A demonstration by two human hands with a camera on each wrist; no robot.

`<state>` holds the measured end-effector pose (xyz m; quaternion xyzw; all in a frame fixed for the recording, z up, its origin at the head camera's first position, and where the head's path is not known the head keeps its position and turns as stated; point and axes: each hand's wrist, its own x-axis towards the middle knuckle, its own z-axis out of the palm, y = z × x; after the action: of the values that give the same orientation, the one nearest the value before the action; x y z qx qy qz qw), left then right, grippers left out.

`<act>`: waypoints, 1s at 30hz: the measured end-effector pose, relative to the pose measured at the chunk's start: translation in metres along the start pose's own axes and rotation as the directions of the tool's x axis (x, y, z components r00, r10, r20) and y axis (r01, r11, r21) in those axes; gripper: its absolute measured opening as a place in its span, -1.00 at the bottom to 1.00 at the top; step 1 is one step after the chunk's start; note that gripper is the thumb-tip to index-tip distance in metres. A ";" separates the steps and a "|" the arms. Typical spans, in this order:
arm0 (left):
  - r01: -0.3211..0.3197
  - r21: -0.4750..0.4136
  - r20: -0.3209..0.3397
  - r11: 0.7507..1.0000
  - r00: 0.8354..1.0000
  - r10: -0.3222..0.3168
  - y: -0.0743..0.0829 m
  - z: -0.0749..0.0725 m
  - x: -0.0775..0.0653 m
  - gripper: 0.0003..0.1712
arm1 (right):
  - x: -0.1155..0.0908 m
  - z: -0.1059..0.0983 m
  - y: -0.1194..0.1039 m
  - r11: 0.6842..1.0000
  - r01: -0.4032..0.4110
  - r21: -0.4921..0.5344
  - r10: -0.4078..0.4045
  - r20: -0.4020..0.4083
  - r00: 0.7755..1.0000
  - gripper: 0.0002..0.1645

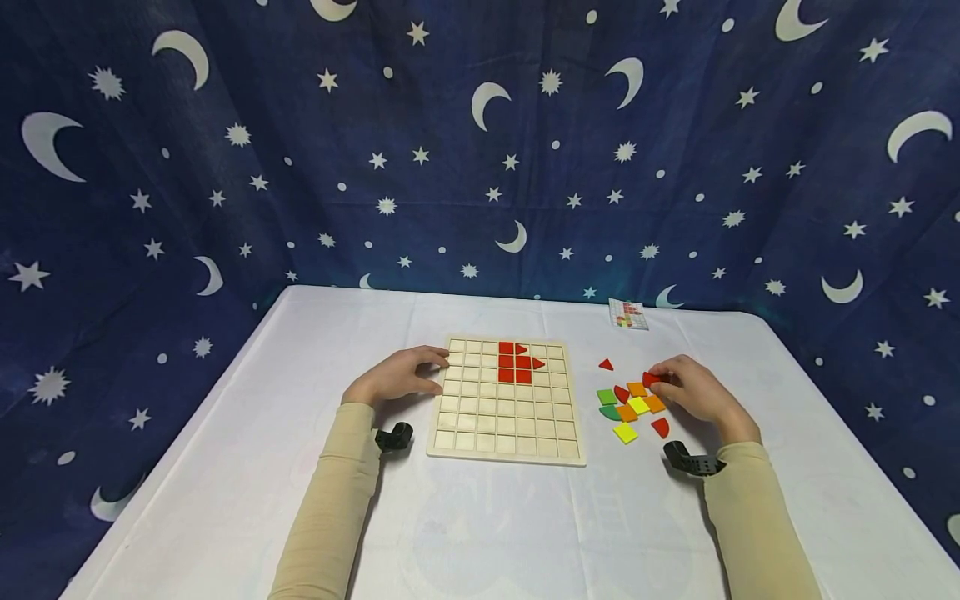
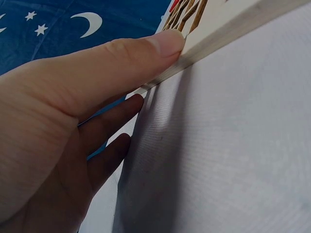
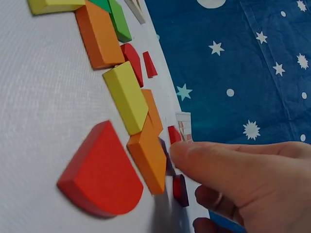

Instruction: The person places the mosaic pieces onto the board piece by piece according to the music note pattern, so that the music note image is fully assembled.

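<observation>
A pale wooden grid board (image 1: 477,421) lies on the table with several red squares (image 1: 514,369) and two red triangles (image 1: 537,363) set in its upper cells. At its left edge rests my left hand (image 1: 401,375), fingers apart; the left wrist view shows the thumb (image 2: 167,43) touching the board's rim. To the right of the board, my right hand (image 1: 697,390) pinches a red piece (image 3: 173,133) between thumb and fingers, mostly covered by the thumb. Another red piece (image 3: 180,190) lies on the cloth under that hand.
Loose orange, yellow, green and red pieces lie beside the right hand, among them a red quarter-circle (image 1: 660,427), a yellow square (image 1: 626,433) and a red triangle (image 1: 606,364). A printed pattern card (image 1: 628,314) lies at the back. A starry curtain (image 1: 450,167) borders the table.
</observation>
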<state>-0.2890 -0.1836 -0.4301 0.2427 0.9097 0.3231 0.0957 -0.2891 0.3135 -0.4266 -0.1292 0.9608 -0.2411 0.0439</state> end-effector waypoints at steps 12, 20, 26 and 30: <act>0.001 0.003 0.003 1.000 1.000 -0.001 0.000 -0.001 0.001 -0.46 | 0.012 0.002 -0.031 0.999 0.048 0.019 -0.047 -0.041 0.998 -0.56; 0.007 -0.004 0.008 1.000 1.000 -0.007 -0.001 0.000 0.002 -0.46 | 0.029 0.017 -0.079 0.986 0.164 0.024 -0.164 -0.032 0.986 -0.64; 0.012 -0.002 0.004 1.000 1.000 -0.012 0.000 -0.001 0.002 -0.47 | 0.042 0.030 -0.108 0.972 0.235 0.011 -0.235 0.009 0.972 -0.66; 0.013 0.002 0.006 1.000 1.000 -0.013 0.001 -0.001 0.001 -0.46 | 0.048 0.039 -0.119 0.964 0.265 -0.012 -0.264 0.054 0.963 -0.65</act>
<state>-0.2902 -0.1831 -0.4289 0.2380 0.9112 0.3210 0.1006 -0.3022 0.1818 -0.4055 -0.2631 0.9357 -0.2324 0.0348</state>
